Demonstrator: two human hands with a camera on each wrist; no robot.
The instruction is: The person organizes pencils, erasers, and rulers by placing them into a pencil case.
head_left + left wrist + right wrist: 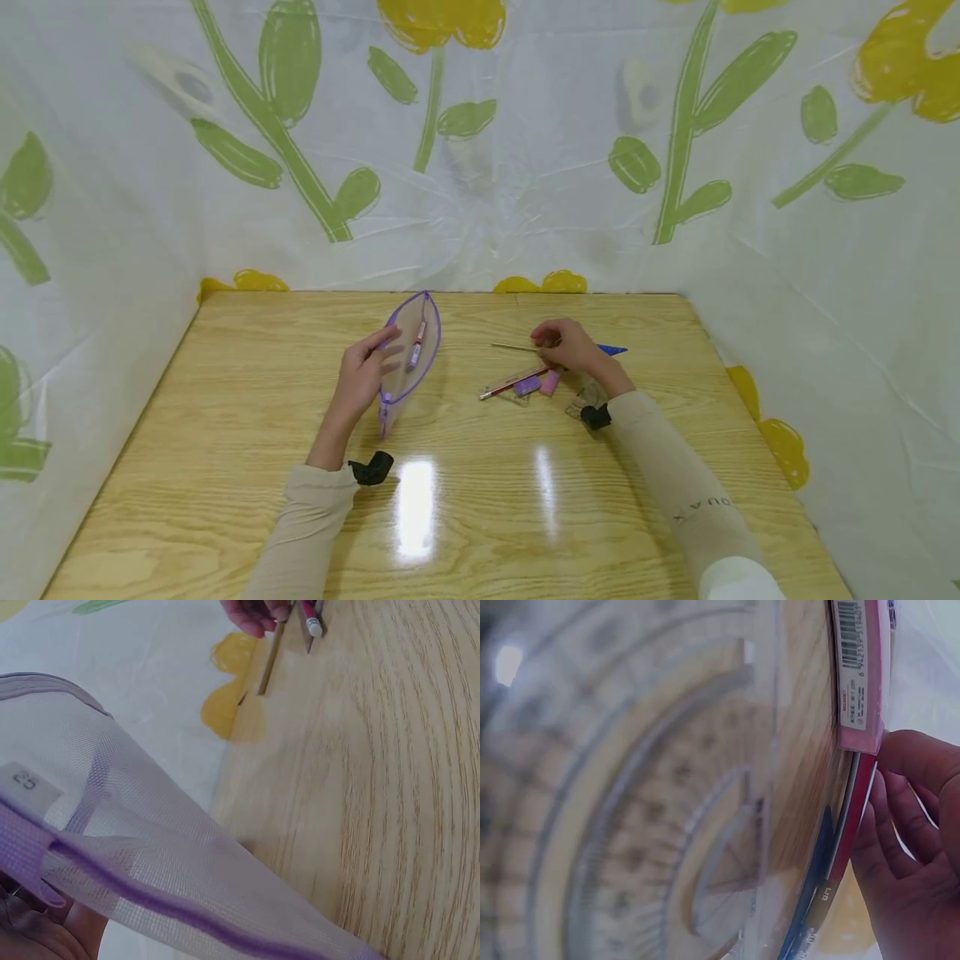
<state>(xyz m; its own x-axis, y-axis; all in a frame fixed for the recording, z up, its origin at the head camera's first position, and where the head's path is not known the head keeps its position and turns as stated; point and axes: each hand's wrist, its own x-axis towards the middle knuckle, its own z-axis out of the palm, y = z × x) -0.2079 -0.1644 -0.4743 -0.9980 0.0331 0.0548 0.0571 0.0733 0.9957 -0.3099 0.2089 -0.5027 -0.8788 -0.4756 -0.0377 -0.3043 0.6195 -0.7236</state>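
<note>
Mesh pouch (409, 327): held left of centre at the far part of the table (480, 517), purple-edged mouth spread. Whether its base touches the surface cannot be told. Progress, judged from the layout, is partial. Inside the pouch lies a slim red-and-white item (417, 346) (further contents cannot be ruled out). Outside it, right of centre, lie a gold pencil (512, 346), a red pencil (502, 387), a purple block (527, 386), a pink block (550, 383), a clear protractor (587, 398) and a blue pointed item (613, 350), the last partly hidden; these appear not yet dealt with.

Hand positions: the two hands are well apart. The left hand (362, 369) grips the pouch by its left side, forearm angled forward from the lower left. The right hand (572, 346) reaches forward and inward over the loose items, fingers curled at the gold pencil's right end. Whether they pinch it cannot be told.
</note>
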